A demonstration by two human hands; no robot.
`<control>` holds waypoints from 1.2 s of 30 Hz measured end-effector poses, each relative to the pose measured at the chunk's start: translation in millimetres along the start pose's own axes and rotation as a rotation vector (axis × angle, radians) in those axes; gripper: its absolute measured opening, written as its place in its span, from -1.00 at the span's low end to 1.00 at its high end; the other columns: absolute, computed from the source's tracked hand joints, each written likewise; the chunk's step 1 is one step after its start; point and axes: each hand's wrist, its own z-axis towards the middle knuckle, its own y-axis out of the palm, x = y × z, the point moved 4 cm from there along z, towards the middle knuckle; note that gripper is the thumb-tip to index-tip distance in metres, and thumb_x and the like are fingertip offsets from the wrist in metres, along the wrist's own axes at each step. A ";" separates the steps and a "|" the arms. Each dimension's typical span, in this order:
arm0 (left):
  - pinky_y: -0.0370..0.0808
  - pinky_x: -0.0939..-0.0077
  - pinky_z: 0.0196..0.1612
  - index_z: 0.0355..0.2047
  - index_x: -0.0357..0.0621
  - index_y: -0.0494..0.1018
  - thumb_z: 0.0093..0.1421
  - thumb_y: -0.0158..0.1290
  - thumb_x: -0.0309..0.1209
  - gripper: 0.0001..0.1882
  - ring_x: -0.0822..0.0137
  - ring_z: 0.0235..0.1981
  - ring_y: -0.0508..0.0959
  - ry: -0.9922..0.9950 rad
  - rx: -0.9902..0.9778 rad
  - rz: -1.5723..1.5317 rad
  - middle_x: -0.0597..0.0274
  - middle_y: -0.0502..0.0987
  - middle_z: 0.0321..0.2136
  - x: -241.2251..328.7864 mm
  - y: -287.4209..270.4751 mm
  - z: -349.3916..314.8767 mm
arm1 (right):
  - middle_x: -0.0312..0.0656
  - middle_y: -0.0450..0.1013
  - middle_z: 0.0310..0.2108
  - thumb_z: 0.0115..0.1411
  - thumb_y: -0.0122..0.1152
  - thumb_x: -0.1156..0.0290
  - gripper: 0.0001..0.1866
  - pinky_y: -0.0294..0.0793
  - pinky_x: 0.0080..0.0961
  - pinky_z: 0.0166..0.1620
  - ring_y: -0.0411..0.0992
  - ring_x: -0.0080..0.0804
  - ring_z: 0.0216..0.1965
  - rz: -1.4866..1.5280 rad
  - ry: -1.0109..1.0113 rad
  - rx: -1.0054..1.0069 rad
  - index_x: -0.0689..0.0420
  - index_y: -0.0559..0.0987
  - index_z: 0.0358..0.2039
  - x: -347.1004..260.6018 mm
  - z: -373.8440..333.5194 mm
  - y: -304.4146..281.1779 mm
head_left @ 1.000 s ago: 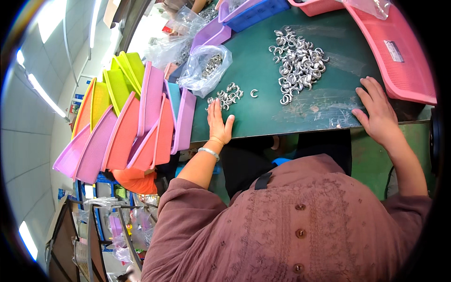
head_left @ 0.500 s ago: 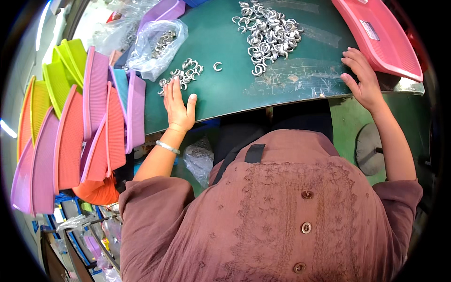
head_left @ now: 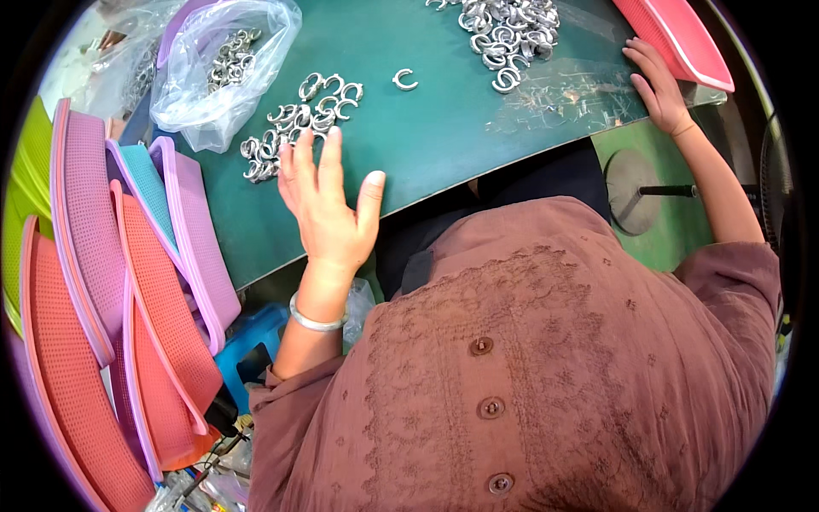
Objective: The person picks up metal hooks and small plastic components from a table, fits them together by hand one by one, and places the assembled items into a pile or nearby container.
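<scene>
My left hand point(head_left: 328, 205) is open, its fingers stretched out and the thumb apart. The fingertips are at the near edge of a small heap of silver C-shaped metal rings point(head_left: 290, 128) on the green table. A single C-shaped ring point(head_left: 405, 80) lies apart, to the right of that heap. My right hand point(head_left: 661, 90) is also open, resting near the table's front edge beside a pink plastic basket point(head_left: 682, 38), with nothing seen in it. A larger pile of the same rings point(head_left: 512, 34) lies farther back, between the hands.
At the table's back left, a clear plastic bag point(head_left: 192, 107) holds more metal pieces. Stacked baskets in purple point(head_left: 200, 230), red point(head_left: 158, 299) and green point(head_left: 30, 171) crowd the left side. The green table point(head_left: 409, 154) ends just before my body. A round stool base point(head_left: 631, 192) stands at right.
The view has shifted and come closer to the left side, so the small heap and my left hand look larger. Both hands stay open, in nearly the same places on the table.
</scene>
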 end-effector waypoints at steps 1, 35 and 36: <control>-0.04 0.07 0.16 0.03 -0.20 0.27 0.04 0.06 -0.22 -0.44 -0.16 0.13 0.09 0.010 -0.007 -0.018 -0.12 0.18 0.07 -2.2 0.2 0.2 | 0.01 0.17 0.08 0.18 -0.10 0.36 -0.62 0.05 -0.34 0.17 0.09 -0.08 0.15 -0.023 0.008 -0.016 0.22 0.32 -0.01 -0.7 -0.2 0.0; 0.11 0.15 0.00 -0.58 -0.19 0.41 -0.13 0.16 -0.38 -0.82 0.17 -0.13 0.33 0.051 -0.125 0.192 0.17 0.39 -0.32 35.3 34.3 105.8 | 0.06 0.24 -0.01 -0.04 0.12 0.50 -0.61 0.16 -0.25 0.12 0.17 0.02 0.07 0.240 0.091 0.204 0.29 0.37 -0.14 -2.6 -9.8 -13.0; 0.10 0.13 0.00 -0.58 -0.20 0.41 -0.12 0.15 -0.37 -0.82 0.17 -0.12 0.32 0.046 -0.131 0.220 0.16 0.39 -0.32 35.3 35.4 103.6 | 0.06 0.24 -0.01 -0.04 0.13 0.50 -0.61 0.17 -0.24 0.11 0.17 0.02 0.07 0.236 0.087 0.195 0.29 0.37 -0.14 -3.1 -10.7 -13.1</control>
